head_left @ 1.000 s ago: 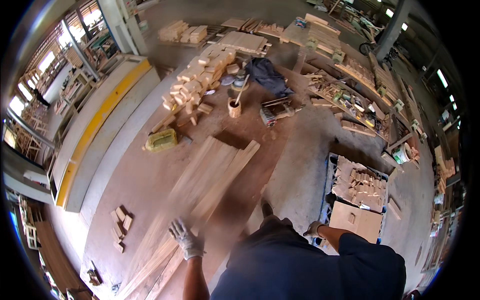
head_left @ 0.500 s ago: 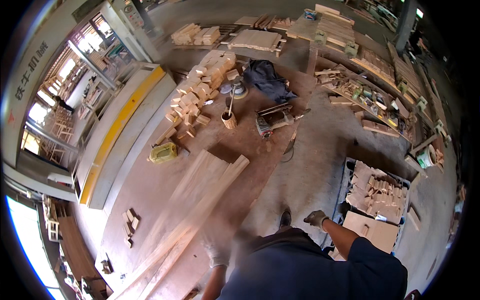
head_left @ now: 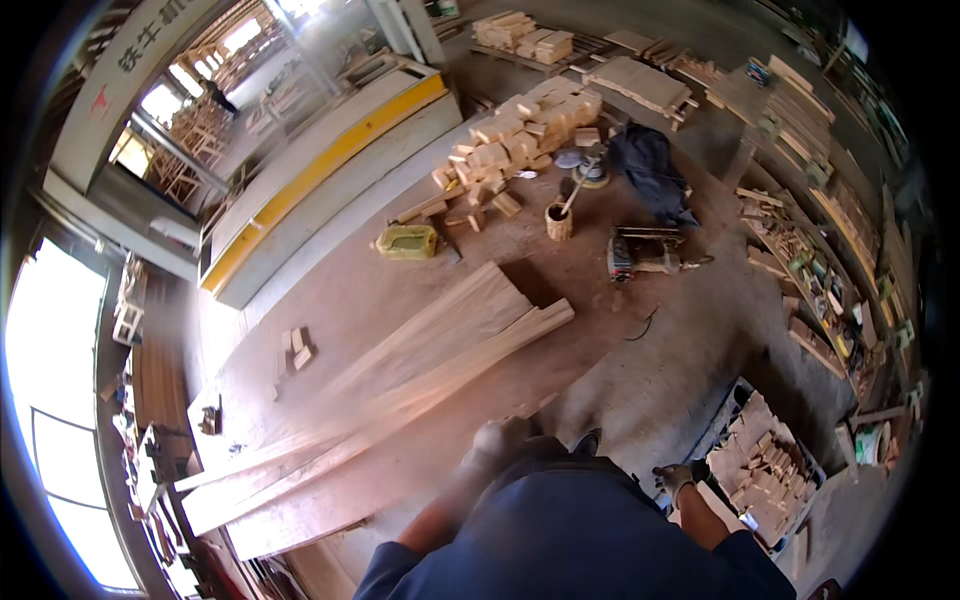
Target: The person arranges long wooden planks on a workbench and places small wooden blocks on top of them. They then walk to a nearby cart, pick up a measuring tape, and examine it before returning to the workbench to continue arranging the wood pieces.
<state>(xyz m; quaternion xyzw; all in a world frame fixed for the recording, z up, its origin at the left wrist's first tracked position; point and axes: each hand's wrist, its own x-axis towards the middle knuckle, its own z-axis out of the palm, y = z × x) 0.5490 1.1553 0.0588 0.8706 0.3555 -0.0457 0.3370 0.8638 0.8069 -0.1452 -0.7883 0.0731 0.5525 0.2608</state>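
Near your waist, your left hand (head_left: 500,440) in its pale grey glove is motion-blurred; can't tell whether those fingers are open or closed, or whether they hold anything. Your right hand (head_left: 675,482), also gloved, hangs by your right side, fingers loosely bent and partly open, near a heap of small light-brown wooden pieces (head_left: 772,465). Long pale-brown wooden boards (head_left: 450,335) lie slanting across the reddish-brown surface (head_left: 345,315), ahead and to your left, nearest your left hand. Beyond their far end: translucent yellow-green plastic container (head_left: 406,242), round brown pot (head_left: 558,224) with a stick leaning out, red-and-grey power tool (head_left: 622,260). Farther back, a pile of pale wooden blocks (head_left: 530,125), with a crumpled dark cloth (head_left: 652,172) to its right.
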